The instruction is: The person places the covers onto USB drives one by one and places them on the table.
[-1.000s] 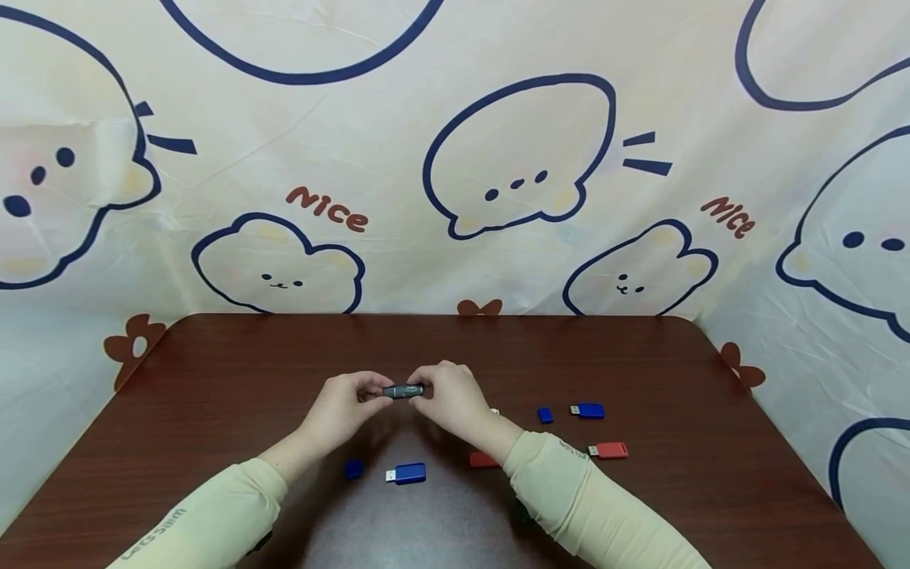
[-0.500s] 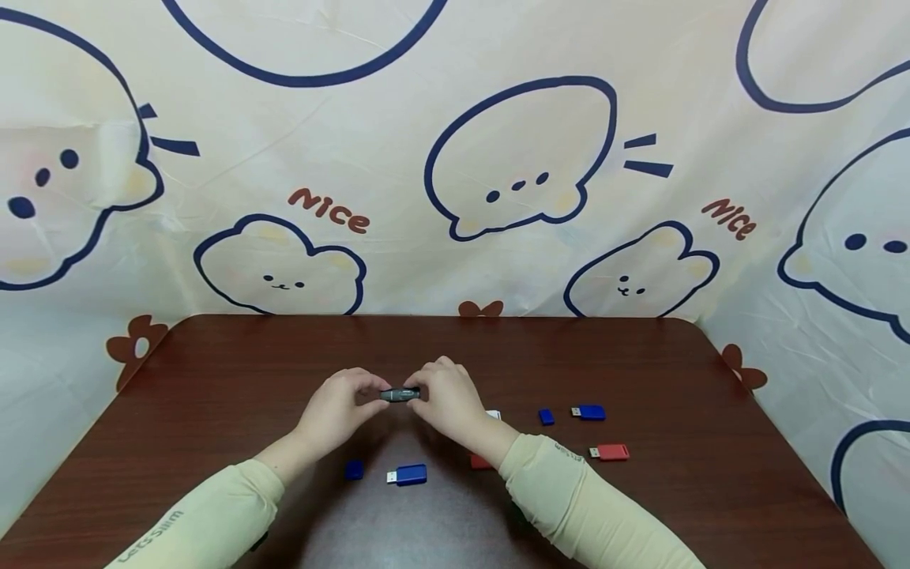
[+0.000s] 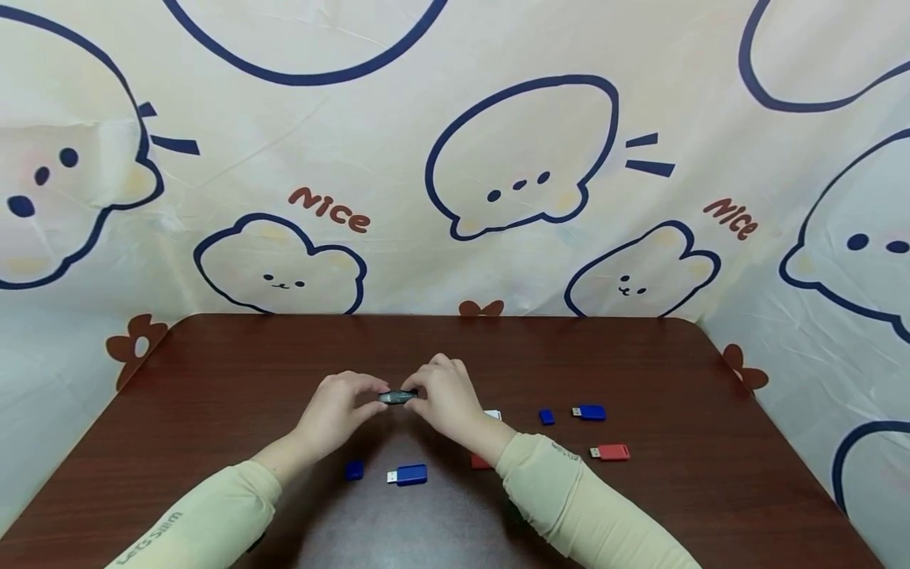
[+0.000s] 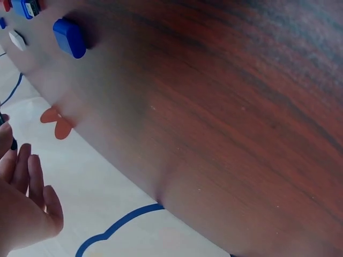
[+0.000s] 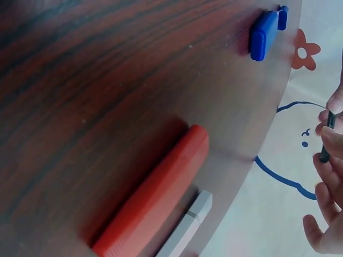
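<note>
A small dark grey USB stick (image 3: 397,397) is held level between my two hands, above the middle of the table. My left hand (image 3: 336,411) pinches its left end with thumb and fingers. At the other end, the thumb and fingers of my right hand (image 3: 449,401) pinch it, hiding that tip. In the right wrist view the dark stick (image 5: 325,156) shows only in part among fingers at the right edge. A blue USB stick (image 3: 407,475) lies nearer me, its metal plug pointing left, with a blue cap (image 3: 354,470) beside it.
Right of my hands lie another blue USB stick (image 3: 589,412), its small blue cap (image 3: 546,416) and a red USB stick (image 3: 610,453). My right forearm partly covers a red piece (image 3: 480,461) and a white piece (image 3: 493,415). A patterned cloth (image 3: 398,158) hangs behind the table.
Both hands have shifted slightly left with the dark grey USB stick, keeping their pinch at its two ends. The pieces on the table have stayed where they were.
</note>
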`<action>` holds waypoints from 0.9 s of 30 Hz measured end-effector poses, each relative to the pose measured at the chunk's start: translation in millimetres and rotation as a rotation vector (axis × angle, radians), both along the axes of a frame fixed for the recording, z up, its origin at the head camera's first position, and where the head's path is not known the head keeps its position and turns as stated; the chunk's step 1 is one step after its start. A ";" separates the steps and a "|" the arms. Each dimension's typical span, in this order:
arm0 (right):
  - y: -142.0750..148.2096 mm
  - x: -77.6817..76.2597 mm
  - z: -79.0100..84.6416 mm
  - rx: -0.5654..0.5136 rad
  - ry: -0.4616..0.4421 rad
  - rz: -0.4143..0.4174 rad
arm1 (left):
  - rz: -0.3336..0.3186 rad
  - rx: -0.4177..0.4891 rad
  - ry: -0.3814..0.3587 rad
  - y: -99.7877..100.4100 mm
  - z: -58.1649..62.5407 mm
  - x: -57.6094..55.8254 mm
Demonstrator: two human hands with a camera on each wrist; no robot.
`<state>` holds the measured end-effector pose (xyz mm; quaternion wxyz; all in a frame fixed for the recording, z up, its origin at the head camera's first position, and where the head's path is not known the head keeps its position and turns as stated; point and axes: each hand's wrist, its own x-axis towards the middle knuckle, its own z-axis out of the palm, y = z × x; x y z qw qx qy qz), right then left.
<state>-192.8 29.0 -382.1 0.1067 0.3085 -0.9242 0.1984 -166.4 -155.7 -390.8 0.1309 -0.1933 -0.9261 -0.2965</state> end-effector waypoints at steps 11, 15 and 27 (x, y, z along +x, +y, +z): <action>-6.7 0.4 -3.5 0.044 -0.028 -0.032 | 0.020 -0.019 -0.014 -0.9 -4.7 -0.5; -9.1 -0.4 -5.9 0.082 -0.028 -0.038 | 0.023 -0.033 -0.026 -2.0 -7.9 -1.8; -14.8 -3.2 -16.5 0.192 -0.063 -0.059 | 0.010 -0.137 -0.041 -3.4 -20.5 -7.5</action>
